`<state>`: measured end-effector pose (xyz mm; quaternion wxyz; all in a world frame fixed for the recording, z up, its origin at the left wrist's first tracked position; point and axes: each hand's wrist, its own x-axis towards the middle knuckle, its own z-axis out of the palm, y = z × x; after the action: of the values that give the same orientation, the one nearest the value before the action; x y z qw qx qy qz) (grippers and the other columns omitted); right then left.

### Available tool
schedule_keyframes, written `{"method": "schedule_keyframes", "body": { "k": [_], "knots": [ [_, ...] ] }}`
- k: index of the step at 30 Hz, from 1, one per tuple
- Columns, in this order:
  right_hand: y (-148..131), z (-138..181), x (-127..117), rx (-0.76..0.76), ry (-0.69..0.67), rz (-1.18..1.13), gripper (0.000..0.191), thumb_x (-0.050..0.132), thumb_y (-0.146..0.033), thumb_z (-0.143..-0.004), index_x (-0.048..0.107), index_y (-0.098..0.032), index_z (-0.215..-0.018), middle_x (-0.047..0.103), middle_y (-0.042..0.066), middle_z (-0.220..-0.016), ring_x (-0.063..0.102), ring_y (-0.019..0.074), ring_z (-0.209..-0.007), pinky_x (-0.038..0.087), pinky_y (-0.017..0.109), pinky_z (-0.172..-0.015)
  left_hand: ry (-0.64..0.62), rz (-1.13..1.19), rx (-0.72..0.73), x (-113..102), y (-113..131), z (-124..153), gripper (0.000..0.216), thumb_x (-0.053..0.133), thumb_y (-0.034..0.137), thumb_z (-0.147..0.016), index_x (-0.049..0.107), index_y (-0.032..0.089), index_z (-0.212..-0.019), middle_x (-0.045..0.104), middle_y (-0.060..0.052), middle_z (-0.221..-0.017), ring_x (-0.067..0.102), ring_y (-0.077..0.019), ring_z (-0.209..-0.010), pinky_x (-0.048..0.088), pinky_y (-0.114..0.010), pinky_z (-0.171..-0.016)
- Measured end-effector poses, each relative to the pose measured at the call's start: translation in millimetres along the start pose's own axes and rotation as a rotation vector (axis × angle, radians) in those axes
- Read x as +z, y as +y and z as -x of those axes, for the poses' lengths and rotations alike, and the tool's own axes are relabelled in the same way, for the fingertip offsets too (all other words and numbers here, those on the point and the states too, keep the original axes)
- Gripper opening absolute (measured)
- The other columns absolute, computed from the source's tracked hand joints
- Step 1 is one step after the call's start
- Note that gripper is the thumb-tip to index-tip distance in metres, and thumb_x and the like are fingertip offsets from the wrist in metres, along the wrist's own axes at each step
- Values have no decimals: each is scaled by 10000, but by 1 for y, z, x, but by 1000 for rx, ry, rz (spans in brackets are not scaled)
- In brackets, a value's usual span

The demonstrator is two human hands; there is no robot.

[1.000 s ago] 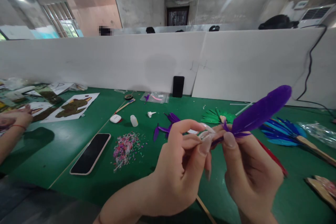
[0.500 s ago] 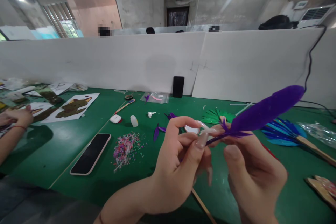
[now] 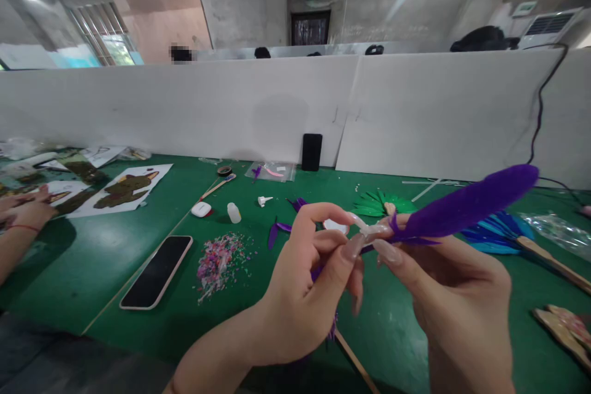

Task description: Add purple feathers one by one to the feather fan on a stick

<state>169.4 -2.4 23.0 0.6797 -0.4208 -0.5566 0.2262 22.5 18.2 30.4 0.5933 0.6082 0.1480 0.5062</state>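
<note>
Feather (image 3: 471, 206) in deep purple is resting between both hands, its broad blade pointing up and away past the right hand (image 3: 462, 295) while its bare lower end is running toward the left hand (image 3: 314, 283). The left thumb and forefinger are closing in a pinch on that thin end, and the right thumb is pressing in just beside them, its fingers backing the feather from behind. It is probably weighing next to nothing, so grip strength is hardly mattering; the shaft is likely being springy and fairly stiff, yet ready to kink if squeezed hard or bent sharply. The blade is looking soft and easily ruffled, with loose wisps standing out near its base, so the best hold is sitting low on the bare shaft, leaving the vane untouched. Long, smooth nails are possibly making such a narrow stem slippery, and finger pads are likely serving better than nail tips. Below the left hand a wooden stick (image 3: 356, 360) is lying on the green table (image 3: 388, 320), and beyond the right hand a blue feather fan (image 3: 494, 234) is spreading.
</note>
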Motion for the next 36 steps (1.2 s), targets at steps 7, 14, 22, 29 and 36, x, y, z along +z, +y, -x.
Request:
{"method": "schedule_keyframes", "body": {
  "k": [7, 14, 22, 29, 36],
  "knots": [
    [-3, -6, -2, 79, -74, -197, 250, 790, -174, -710, 740, -372, -856, 730, -68, -837, 698, 164, -862, 585, 269, -772, -66, 128, -49, -4, 0, -2, 139, 443, 195, -981, 438, 286, -1086, 512, 69, -666, 470, 14, -486, 345, -37, -445],
    [-3, -6, -5, 213, -132, -273, 159, 801, -237, -698, 715, -332, -792, 675, -44, -771, 650, 145, -830, 537, 192, -590, -62, 175, -80, -3, 1, -2, 139, 463, 194, -973, 436, 282, -1078, 506, 66, -691, 481, 13, -520, 330, -15, -429],
    [-5, -8, -5, 268, -169, -205, 197, 817, -367, -667, 659, -259, -713, 620, -28, -728, 618, 142, -825, 526, 203, -717, -73, 221, -105, -2, 3, -3, 109, 480, 211, -969, 440, 261, -1058, 524, 75, -668, 463, 28, -464, 378, -27, -448],
    [-3, -7, -7, 215, -158, -143, 132, 803, -262, -695, 685, -298, -740, 669, -59, -745, 649, 124, -811, 536, 199, -723, -106, 362, -147, -3, 0, -7, 83, 492, 214, -963, 444, 233, -1027, 533, 77, -622, 422, 20, -401, 341, -35, -389],
    [-5, -2, -4, 89, -89, -134, 293, 836, -234, -652, 720, -377, -881, 734, -95, -867, 685, 145, -875, 557, 203, -688, -63, 343, -114, 0, 1, -6, 98, 486, 216, -962, 430, 238, -1040, 502, 88, -586, 316, 15, -361, 314, -51, -361]
  ]
}}
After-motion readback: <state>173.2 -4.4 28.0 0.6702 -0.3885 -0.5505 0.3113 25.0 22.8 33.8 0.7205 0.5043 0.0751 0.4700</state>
